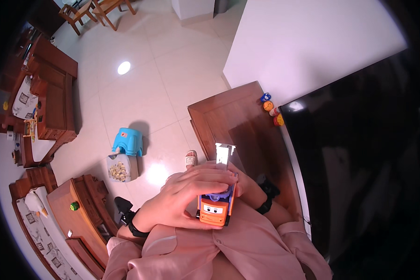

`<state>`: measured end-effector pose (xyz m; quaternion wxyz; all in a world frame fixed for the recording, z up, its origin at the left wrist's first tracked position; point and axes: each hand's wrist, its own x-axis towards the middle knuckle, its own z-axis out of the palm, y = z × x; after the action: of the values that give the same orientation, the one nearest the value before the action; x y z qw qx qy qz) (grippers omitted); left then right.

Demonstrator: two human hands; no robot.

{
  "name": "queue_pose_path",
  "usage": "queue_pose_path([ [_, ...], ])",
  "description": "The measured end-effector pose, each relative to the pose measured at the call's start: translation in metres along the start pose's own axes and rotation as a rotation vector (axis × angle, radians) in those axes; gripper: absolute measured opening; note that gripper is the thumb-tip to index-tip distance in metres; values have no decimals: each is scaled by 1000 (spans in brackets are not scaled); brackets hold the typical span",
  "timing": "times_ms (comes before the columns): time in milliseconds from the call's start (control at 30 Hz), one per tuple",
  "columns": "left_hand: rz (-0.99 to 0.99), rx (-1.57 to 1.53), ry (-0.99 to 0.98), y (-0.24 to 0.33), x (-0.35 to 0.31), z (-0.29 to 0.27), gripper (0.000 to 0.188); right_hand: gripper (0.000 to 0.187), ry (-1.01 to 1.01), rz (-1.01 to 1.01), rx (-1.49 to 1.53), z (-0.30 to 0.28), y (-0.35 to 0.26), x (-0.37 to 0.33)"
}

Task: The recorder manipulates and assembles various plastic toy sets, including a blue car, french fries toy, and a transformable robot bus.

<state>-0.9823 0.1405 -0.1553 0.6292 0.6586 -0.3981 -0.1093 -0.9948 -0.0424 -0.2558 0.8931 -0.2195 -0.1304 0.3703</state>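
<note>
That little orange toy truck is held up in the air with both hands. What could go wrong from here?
The orange toy truck is held above a hard tiled floor, gripped mostly by the left hand; the right hand is largely hidden behind it. If the grip slips, it could drop and crack. The wooden cabinet stands close in front, so a swing of the hands might knock the small round toys by the wall.

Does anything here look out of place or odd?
Nothing looks spilled or broken. The blue stool leans tilted against a box on the floor. Both hands, left and right, hold an orange toy truck.
</note>
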Motion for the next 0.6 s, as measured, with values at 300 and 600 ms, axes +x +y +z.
queue_pose_path([
  [300,34,42,-32,-4,-1,-1,64,81,-55,7,-132,-2,-24,4],
  [600,-37,147,-26,-8,-1,-8,73,59,1,-56,-539,6,-64,-1],
])
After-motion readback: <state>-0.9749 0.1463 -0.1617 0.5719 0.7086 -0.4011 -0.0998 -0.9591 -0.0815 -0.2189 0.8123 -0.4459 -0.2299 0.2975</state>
